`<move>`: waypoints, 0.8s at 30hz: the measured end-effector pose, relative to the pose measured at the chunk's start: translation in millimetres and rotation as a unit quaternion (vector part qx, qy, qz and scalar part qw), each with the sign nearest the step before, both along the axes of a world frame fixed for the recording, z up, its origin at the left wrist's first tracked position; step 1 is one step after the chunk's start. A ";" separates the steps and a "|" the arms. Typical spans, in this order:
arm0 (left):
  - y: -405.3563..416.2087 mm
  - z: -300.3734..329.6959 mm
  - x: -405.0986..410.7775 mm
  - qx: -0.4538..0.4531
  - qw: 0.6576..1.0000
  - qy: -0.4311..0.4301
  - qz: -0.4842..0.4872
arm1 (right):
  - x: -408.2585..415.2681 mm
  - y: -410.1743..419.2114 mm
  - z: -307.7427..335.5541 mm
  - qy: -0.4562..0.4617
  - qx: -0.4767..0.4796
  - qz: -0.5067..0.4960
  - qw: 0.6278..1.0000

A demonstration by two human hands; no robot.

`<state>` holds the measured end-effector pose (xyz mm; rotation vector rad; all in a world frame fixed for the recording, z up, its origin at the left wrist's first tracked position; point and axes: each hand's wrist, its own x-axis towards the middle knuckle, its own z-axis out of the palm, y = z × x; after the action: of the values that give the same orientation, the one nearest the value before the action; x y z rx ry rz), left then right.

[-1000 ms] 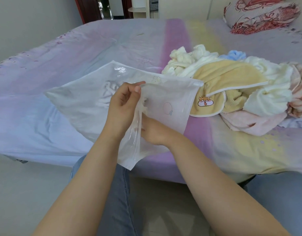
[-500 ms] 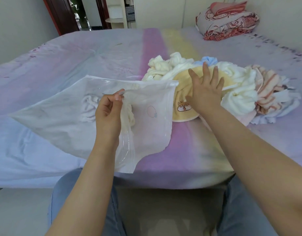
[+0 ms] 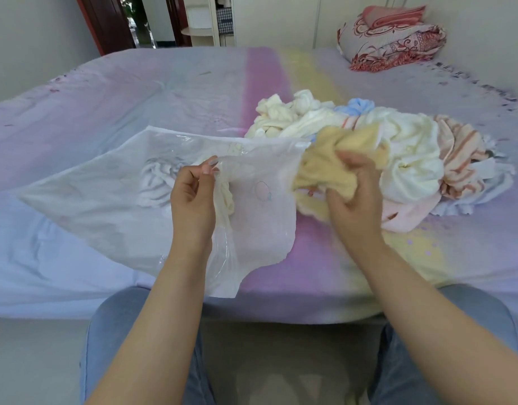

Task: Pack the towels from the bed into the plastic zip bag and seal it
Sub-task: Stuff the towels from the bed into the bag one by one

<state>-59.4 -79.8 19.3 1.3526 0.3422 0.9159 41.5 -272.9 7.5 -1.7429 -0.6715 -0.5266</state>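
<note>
A translucent white plastic zip bag lies on the bed, its mouth facing me. A white towel shows through it, and a cream towel sits just inside the mouth. My left hand pinches the upper edge of the bag's opening and holds it up. My right hand grips a bunched yellow towel just right of the opening, lifted off the pile. The pile of towels lies behind it: cream, white, blue, pink and orange-striped ones.
The bed has a pastel lilac, pink and yellow sheet. A folded red-patterned quilt sits at the far right corner. My knees in jeans are against the bed's near edge. A doorway and shelf lie beyond the bed.
My right hand left the bag's mouth, reached onto the pile, then closed round the yellow towel and pulled it toward the bag. My left hand kept its hold on the opening.
</note>
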 end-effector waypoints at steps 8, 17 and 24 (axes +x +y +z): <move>-0.1 5.3 -4.0 0.011 1.000 -0.010 -0.001 | -75.9 1.4 -25.6 0.184 -0.102 0.089 0.973; 0.0 -4.0 -3.8 0.034 0.999 0.015 -0.011 | -10.8 -6.7 -65.3 0.228 -0.431 0.113 0.866; -0.5 1.0 -9.0 0.060 0.997 0.033 -0.028 | -18.1 -34.9 -43.2 0.264 -0.257 0.191 0.910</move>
<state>-68.4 -80.4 20.3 1.4976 0.3029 0.8574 23.4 -307.7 -35.7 -2.0451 -0.7685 0.4293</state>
